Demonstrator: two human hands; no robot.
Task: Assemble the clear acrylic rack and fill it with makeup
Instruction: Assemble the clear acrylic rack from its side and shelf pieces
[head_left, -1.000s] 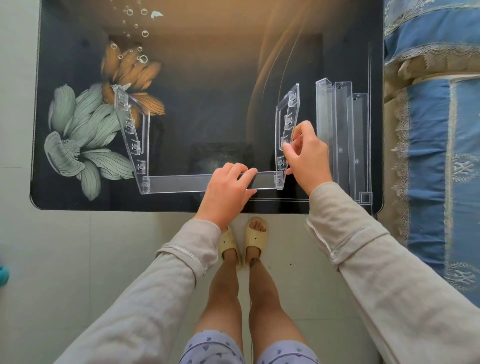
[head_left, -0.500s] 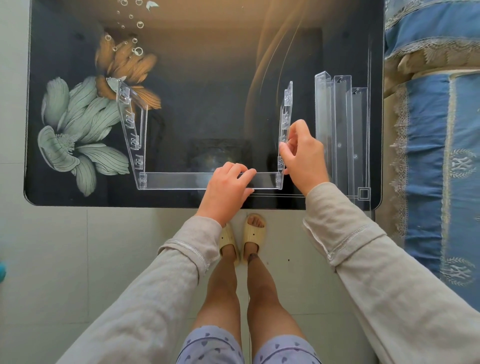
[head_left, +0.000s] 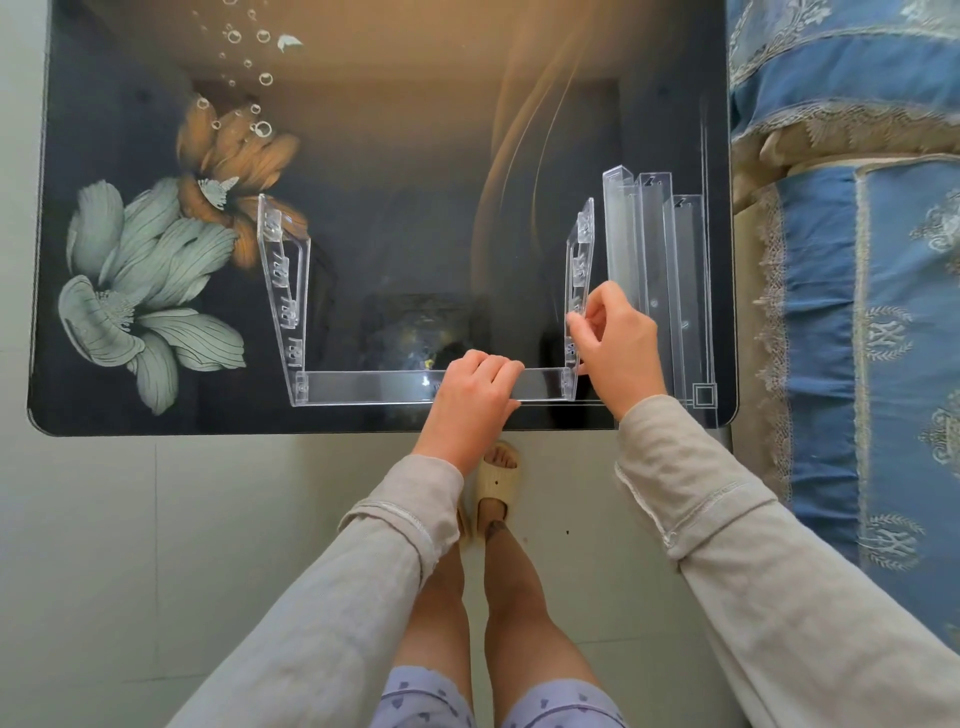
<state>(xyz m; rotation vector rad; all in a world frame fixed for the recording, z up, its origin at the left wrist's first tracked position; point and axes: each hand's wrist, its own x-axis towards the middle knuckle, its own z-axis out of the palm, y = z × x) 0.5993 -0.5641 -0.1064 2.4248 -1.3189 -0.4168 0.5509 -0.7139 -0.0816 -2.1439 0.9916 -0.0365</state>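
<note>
A clear acrylic rack stands partly built on the dark glass table (head_left: 415, 218). Its long front shelf strip (head_left: 363, 387) lies along the near edge and joins two upright side panels. The left side panel (head_left: 283, 280) leans outward, free of my hands. My left hand (head_left: 475, 395) presses down on the strip near its right end. My right hand (head_left: 615, 343) pinches the lower part of the right side panel (head_left: 581, 265), which stands nearly upright. No makeup is in view.
Three loose clear shelf strips (head_left: 654, 270) lie side by side at the table's right edge, just behind my right hand. A blue patterned sofa (head_left: 872, 312) borders the table on the right. Tiled floor and my slippered feet lie below the near edge.
My right hand has brought the right side panel from a slant to nearly upright at the end of the strip. My left hand stays on the strip.
</note>
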